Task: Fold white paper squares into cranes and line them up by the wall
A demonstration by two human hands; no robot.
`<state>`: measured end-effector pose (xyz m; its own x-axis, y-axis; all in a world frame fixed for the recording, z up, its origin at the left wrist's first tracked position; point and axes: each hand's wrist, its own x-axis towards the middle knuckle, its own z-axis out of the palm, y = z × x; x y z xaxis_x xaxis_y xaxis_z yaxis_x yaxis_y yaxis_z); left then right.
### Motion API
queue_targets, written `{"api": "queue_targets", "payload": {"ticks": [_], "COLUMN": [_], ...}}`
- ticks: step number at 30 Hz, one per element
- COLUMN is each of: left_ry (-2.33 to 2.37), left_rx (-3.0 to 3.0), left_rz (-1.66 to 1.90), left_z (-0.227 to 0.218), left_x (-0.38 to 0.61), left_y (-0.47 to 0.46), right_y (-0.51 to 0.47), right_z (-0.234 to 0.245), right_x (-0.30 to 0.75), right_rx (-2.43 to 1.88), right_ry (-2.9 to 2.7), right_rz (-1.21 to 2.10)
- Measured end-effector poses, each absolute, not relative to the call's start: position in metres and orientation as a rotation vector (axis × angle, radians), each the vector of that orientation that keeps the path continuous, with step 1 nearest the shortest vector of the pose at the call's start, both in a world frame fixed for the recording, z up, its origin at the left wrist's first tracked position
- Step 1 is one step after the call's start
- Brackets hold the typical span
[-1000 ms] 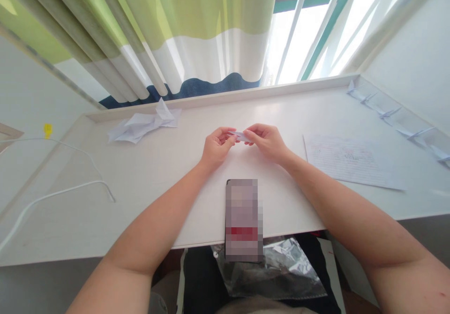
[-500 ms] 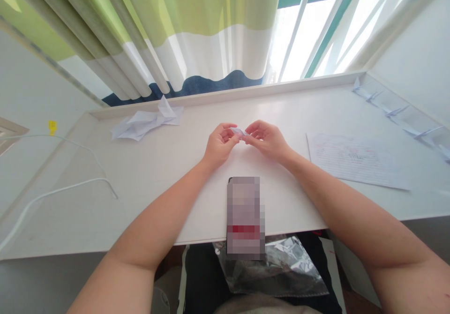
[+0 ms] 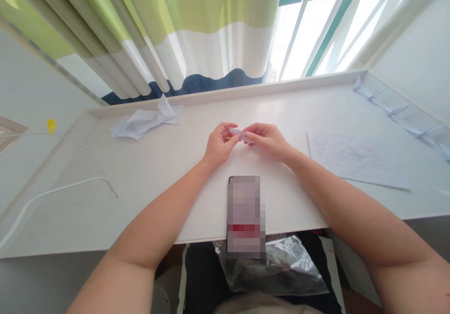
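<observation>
A small folded piece of white paper (image 3: 237,133) is pinched between both my hands just above the white desk (image 3: 151,173). My left hand (image 3: 218,146) grips its left end with curled fingers. My right hand (image 3: 266,140) pinches its right end between thumb and fingers. A phone (image 3: 245,215) lies flat at the desk's near edge, right below my hands.
Crumpled white paper scraps (image 3: 144,121) lie at the back left. A written sheet (image 3: 355,159) lies on the right. Several small folded paper cranes (image 3: 397,111) line the right wall ledge. A white cable (image 3: 63,183) loops at left. A plastic bag (image 3: 281,267) sits under the desk.
Both hands stay together on the small paper, with fingers shifting slightly along it. The view has tilted up a little.
</observation>
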<state>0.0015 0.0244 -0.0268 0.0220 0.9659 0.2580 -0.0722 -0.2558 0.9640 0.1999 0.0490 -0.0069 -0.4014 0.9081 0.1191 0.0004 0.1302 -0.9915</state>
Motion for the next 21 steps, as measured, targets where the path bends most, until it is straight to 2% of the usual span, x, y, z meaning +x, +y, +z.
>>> {"api": "queue_targets", "payload": {"ticks": [21], "left_ry": [1.203], "left_rx": [1.554], "left_rz": [1.394], "left_z": [-0.0249], "left_x": [0.0012], "left_y": [0.0238], "right_y": [0.0506], "right_z": [-0.0117], "right_x": [0.1993], "right_rx": [-0.955], "right_ry": [-1.705], "right_rz": [0.908]}}
